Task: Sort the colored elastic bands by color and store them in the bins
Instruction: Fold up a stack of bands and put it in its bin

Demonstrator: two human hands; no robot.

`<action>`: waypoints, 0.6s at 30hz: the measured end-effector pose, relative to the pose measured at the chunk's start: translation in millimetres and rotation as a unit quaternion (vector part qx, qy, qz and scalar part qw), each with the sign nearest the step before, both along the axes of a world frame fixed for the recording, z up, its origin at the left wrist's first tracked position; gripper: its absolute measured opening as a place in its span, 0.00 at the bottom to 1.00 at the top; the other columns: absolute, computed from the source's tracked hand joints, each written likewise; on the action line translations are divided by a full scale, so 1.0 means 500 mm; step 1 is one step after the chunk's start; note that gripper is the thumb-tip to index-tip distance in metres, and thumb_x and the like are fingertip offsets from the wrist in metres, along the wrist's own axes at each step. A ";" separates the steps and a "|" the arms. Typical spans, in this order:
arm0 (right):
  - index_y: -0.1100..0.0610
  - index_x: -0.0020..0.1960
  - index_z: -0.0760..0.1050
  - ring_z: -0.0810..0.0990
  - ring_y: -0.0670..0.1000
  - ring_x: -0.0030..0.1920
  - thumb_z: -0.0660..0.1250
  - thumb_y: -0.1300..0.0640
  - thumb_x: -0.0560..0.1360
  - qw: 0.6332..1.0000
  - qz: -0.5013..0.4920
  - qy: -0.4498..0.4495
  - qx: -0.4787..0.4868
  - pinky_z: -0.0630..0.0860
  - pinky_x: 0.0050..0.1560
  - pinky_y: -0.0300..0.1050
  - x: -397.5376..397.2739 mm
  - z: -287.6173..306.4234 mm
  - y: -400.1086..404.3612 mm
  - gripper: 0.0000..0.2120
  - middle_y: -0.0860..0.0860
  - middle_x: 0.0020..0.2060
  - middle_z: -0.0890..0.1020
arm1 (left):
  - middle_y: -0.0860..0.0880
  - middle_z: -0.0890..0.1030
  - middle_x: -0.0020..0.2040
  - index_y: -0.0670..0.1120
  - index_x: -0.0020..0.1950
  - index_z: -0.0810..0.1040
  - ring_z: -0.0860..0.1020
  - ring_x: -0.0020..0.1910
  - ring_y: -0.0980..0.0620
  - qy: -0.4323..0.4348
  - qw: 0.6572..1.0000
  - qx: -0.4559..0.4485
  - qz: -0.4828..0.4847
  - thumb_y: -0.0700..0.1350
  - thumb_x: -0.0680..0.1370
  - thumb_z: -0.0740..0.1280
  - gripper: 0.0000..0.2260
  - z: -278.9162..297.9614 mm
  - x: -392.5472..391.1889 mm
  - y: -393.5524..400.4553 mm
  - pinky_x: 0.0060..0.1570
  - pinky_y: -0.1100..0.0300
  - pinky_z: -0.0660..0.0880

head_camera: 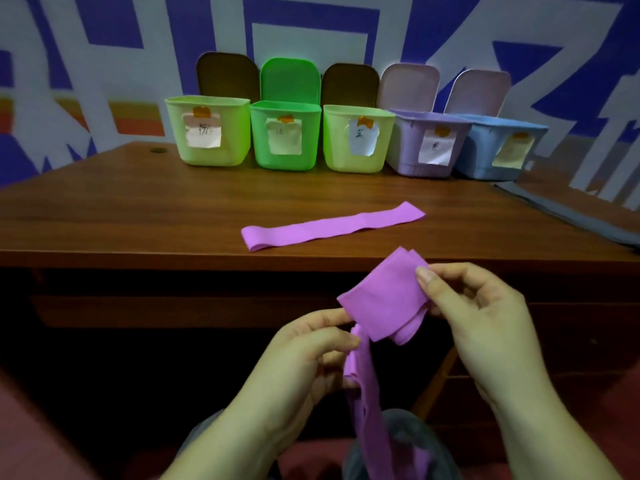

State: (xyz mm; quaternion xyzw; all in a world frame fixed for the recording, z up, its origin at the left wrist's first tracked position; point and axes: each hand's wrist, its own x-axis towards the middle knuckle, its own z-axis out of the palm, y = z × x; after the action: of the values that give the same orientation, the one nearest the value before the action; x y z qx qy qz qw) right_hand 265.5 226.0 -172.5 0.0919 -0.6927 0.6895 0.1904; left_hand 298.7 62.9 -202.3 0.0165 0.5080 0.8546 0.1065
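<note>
**Head view: one purple band being folded, one waiting**

Both hands are working below the counter [138, 216] edge: left hand [304, 351] and right hand [485, 317] are pinching the folded purple band [384, 299]. Another flat purple band [332, 225] is lying on the counter, unsorted. The purple bin [429, 147] is standing open; bin contents are hidden and labels are looking illegible.

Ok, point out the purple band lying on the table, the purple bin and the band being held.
band on table [332, 226], head view, middle of the strip.
purple bin [408, 147], head view, front wall.
held band [384, 296], head view, folded upper part.
</note>
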 end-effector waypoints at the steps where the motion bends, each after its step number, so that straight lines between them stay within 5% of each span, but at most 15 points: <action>1: 0.54 0.40 0.79 0.79 0.39 0.33 0.70 0.61 0.70 1.000 -0.007 -0.001 -0.006 0.74 0.37 0.29 0.009 -0.012 -0.008 0.03 0.44 0.32 0.83 | 0.37 0.72 0.45 0.39 0.48 0.83 0.68 0.33 0.49 -0.008 1.000 -0.005 0.009 0.36 0.59 0.67 0.19 -0.007 0.012 -0.007 0.28 0.62 0.74; 5: 0.53 0.42 0.79 0.81 0.40 0.37 0.71 0.59 0.70 0.999 -0.023 -0.007 -0.022 0.75 0.39 0.30 0.047 -0.046 -0.033 0.02 0.45 0.36 0.84 | 0.39 0.71 0.41 0.41 0.42 0.83 0.67 0.31 0.50 -0.029 0.999 -0.012 0.026 0.36 0.59 0.66 0.13 -0.018 0.047 -0.022 0.25 0.61 0.74; 13: 0.56 0.42 0.79 0.76 0.38 0.29 0.70 0.63 0.71 0.999 -0.011 -0.042 0.008 0.70 0.31 0.27 0.076 -0.079 -0.060 0.03 0.45 0.28 0.81 | 0.45 0.77 0.32 0.46 0.33 0.82 0.72 0.26 0.54 -0.029 0.999 -0.002 0.025 0.35 0.59 0.65 0.09 -0.021 0.069 -0.025 0.24 0.64 0.72; 18: 0.54 0.46 0.78 0.81 0.44 0.33 0.71 0.62 0.71 0.994 0.068 -0.085 0.001 0.75 0.35 0.32 0.095 -0.091 -0.082 0.06 0.50 0.36 0.84 | 0.44 0.77 0.33 0.46 0.33 0.82 0.72 0.30 0.52 -0.009 1.000 0.012 0.023 0.35 0.59 0.66 0.09 -0.024 0.070 -0.022 0.28 0.64 0.71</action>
State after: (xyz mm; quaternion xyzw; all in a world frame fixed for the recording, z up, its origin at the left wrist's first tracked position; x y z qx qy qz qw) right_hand 313.2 185.0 -218.1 0.0802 -0.6992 0.7056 0.0830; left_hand 333.9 52.0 -214.1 -0.0018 0.4969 0.8631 0.0907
